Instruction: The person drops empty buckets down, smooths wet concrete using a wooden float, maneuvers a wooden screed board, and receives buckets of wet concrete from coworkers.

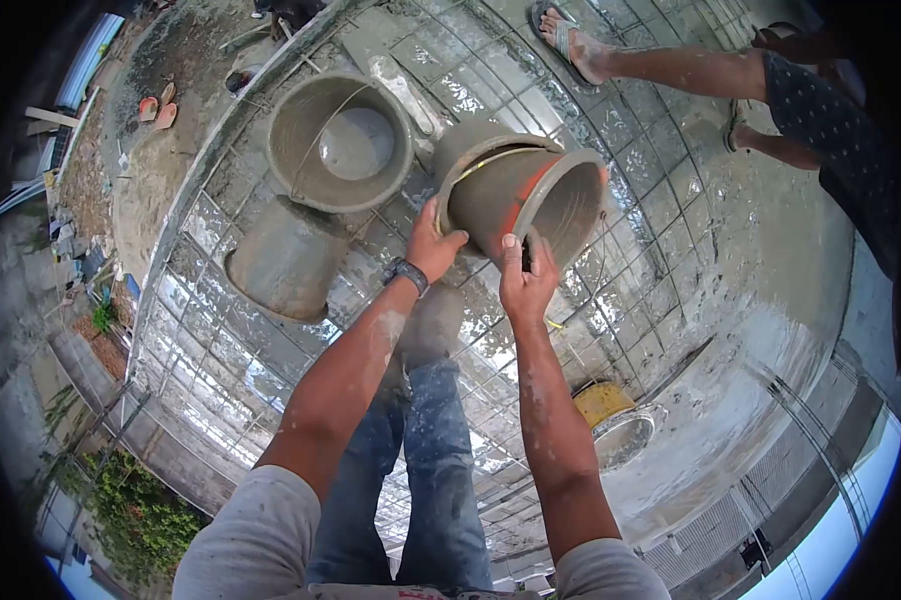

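Two cement-coated buckets, one partly inside the other, are held up in front of me. My left hand (436, 243) has its fingers closed on the rim of the outer bucket (460, 140). With my right hand (526, 278) I grip the rim of the inner bucket (505, 195), whose open mouth, marked with orange, tilts to the right. An upright grey bucket (295, 150) stands beyond my left hand. Next to it a bucket (288, 258) lies tipped on its side or upside down; which one I cannot tell.
Steel mesh (640, 200) runs through wet concrete around my legs. A yellowish bucket (602, 405) lies to the right of my right forearm. Another person's leg (685, 72) and sandalled foot are at the upper right. Orange sandals (158, 110) lie at the upper left.
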Motion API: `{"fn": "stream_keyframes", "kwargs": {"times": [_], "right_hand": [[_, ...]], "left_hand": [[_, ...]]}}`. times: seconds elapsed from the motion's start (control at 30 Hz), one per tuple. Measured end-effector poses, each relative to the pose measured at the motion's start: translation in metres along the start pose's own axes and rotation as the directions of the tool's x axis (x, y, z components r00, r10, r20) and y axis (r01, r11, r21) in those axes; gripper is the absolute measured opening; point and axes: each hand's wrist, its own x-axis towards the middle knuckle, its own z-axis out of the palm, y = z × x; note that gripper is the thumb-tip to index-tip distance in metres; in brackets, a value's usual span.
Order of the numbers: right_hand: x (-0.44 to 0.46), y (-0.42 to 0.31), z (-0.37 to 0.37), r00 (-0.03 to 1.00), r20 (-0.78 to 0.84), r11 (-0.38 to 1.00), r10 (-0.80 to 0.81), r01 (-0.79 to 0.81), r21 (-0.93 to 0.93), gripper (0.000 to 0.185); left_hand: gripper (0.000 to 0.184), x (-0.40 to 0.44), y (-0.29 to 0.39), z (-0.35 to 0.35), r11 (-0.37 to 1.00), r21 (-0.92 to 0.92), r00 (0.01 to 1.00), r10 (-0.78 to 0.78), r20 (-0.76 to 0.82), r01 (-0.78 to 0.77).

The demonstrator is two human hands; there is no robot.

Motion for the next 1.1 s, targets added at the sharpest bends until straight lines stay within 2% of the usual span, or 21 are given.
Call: {"fn": "stream_keyframes", "kwargs": {"times": [0.07,0.1,0.13,0.23,0.33,0.4,0.47,0.53,0.57,0.6,0.63,0.7,0.73,0.77,0.8,0.83,0.9,0.97,1.03,1.07,1.1], "right_hand": [[0.021,0.012,0.034,0.982,0.094,0.979,-0.166,0.175,-0.099,0.035],[0.031,0.011,0.050,0.954,0.162,0.947,-0.252,0.277,-0.163,0.037],[0.038,0.011,0.063,0.912,0.241,0.897,-0.332,0.384,-0.217,0.039],[0.050,-0.001,0.094,0.838,0.493,0.935,-0.233,0.333,-0.124,0.042],[0.058,-0.032,0.069,0.750,0.652,0.970,0.107,0.066,-0.235,0.041],[0.053,-0.025,0.034,0.702,0.700,0.977,0.131,0.029,-0.212,0.041],[0.063,-0.044,-0.001,0.706,0.685,0.982,0.179,-0.173,-0.078,0.040],[0.080,-0.093,0.000,0.808,0.587,0.982,-0.052,0.148,-0.118,0.042],[0.085,-0.113,0.005,0.829,0.530,0.944,-0.182,0.298,-0.143,0.043],[0.085,-0.132,0.023,0.762,0.595,0.909,-0.257,0.400,-0.119,0.046],[0.081,-0.153,0.050,0.688,0.651,0.866,-0.322,0.491,-0.091,0.049],[0.065,-0.193,0.106,0.604,0.597,0.775,-0.528,0.629,0.050,0.053],[0.055,-0.209,0.132,0.526,0.599,0.706,-0.604,0.702,0.095,0.055],[0.047,-0.222,0.159,0.447,0.589,0.630,-0.673,0.764,0.140,0.058],[0.042,-0.226,0.191,0.440,0.661,0.622,-0.609,0.781,0.053,0.060],[0.035,-0.225,0.224,0.431,0.730,0.601,-0.531,0.798,-0.033,0.063],[0.027,-0.209,0.282,0.525,0.851,0.602,-0.025,0.687,-0.406,0.065],[0.023,-0.183,0.315,0.482,0.871,0.547,0.096,0.705,-0.451,0.062],[0.022,-0.182,0.324,0.451,0.870,0.629,0.201,0.621,-0.468,0.058],[0.022,-0.171,0.325,0.487,0.864,0.640,0.129,0.624,-0.448,0.056],[0.022,-0.162,0.325,0.518,0.853,0.651,0.055,0.629,-0.424,0.055]], "left_hand": [[0.059,0.008,0.031,-0.018,0.910,-0.337,0.970,-0.226,0.089,0.243],[0.052,0.009,0.028,-0.017,0.809,-0.492,0.937,-0.347,0.044,0.323],[0.051,0.011,0.030,-0.018,0.813,-0.481,0.932,-0.362,0.024,0.328],[0.047,0.019,0.040,-0.025,0.832,-0.460,0.930,-0.365,-0.034,0.310],[0.045,0.016,0.040,-0.029,0.718,-0.404,0.793,-0.609,0.029,0.567],[0.043,0.010,0.052,-0.020,0.708,-0.395,0.763,-0.646,-0.028,0.585],[0.040,-0.007,0.054,-0.012,0.905,-0.062,0.874,-0.424,-0.239,0.422],[0.035,-0.032,0.044,-0.001,0.787,-0.001,0.727,-0.571,-0.382,0.618],[0.034,-0.055,0.044,0.000,0.811,-0.060,0.741,-0.559,-0.373,0.582],[0.034,-0.079,0.046,0.000,0.833,-0.112,0.758,-0.541,-0.364,0.541],[0.034,-0.106,0.050,-0.004,0.815,-0.152,0.729,-0.570,-0.380,0.559],[0.032,-0.165,0.084,-0.024,0.751,-0.278,0.659,-0.660,-0.362,0.600],[0.030,-0.193,0.101,-0.039,0.706,-0.355,0.624,-0.708,-0.331,0.613],[0.026,-0.230,0.085,-0.043,0.742,-0.409,0.643,-0.668,-0.376,0.532],[0.022,-0.269,0.068,-0.047,0.769,-0.454,0.653,-0.630,-0.420,0.450],[0.021,-0.300,0.075,-0.063,0.714,-0.526,0.601,-0.688,-0.407,0.462],[0.021,-0.352,0.109,-0.099,0.644,-0.616,0.516,-0.753,-0.408,0.453],[0.021,-0.404,0.124,-0.129,0.641,-0.644,0.455,-0.761,-0.463,0.417],[0.018,-0.454,0.131,-0.170,0.605,-0.671,0.363,-0.796,-0.485,0.429],[0.015,-0.474,0.134,-0.188,0.562,-0.698,0.300,-0.827,-0.475,0.444],[0.012,-0.487,0.132,-0.206,0.589,-0.710,0.257,-0.807,-0.531,0.385]]}}
